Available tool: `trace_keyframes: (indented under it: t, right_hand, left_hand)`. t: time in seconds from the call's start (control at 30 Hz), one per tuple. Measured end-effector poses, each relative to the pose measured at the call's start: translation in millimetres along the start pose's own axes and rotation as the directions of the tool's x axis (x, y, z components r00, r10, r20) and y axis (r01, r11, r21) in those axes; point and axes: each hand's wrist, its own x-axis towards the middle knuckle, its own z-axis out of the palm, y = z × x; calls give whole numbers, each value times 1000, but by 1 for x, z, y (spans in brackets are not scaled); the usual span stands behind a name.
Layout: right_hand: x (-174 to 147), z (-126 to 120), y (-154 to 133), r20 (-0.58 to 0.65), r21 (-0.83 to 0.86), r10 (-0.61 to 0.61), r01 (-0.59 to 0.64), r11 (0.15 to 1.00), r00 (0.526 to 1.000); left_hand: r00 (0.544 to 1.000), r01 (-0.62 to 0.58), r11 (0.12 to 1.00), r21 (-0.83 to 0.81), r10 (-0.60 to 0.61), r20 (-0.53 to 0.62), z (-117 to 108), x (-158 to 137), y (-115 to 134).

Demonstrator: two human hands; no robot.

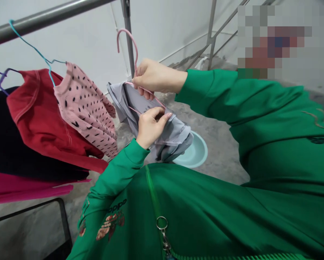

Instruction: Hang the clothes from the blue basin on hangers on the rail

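Note:
A pink clothes hanger (136, 50) sits partly inside the neck of a grey shirt (175, 126), its hook pointing up. My right hand (153, 77) is closed around the hanger just below the hook. Lower down, my left hand (152, 126) pinches the shirt's neck edge near one arm of the hanger. The shirt hangs in loose folds beneath both hands, and its lower part is bunched. Part of the hanger is hidden inside the cloth.
On a metal rail (56, 12) at the left hang a pink spotted top (83, 104) on a blue hanger (33, 47), a red top (42, 119) and dark clothing (10, 141). A light blue basin (198, 151) stands on the floor behind the shirt. Metal railings (213, 39) rise at the back.

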Motion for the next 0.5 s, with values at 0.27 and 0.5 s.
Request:
trace_keyframes:
  t: [0.27, 0.5]
  right_hand:
    - [0, 2, 4, 24, 29, 14, -15, 999, 1000]
    - [4, 0, 1, -5, 97, 35, -35, 995, 999]
  left_hand:
    - [993, -31, 996, 81, 40, -113, -20, 8, -1]
    - [987, 127, 990, -57, -132, -91, -35, 22, -30]
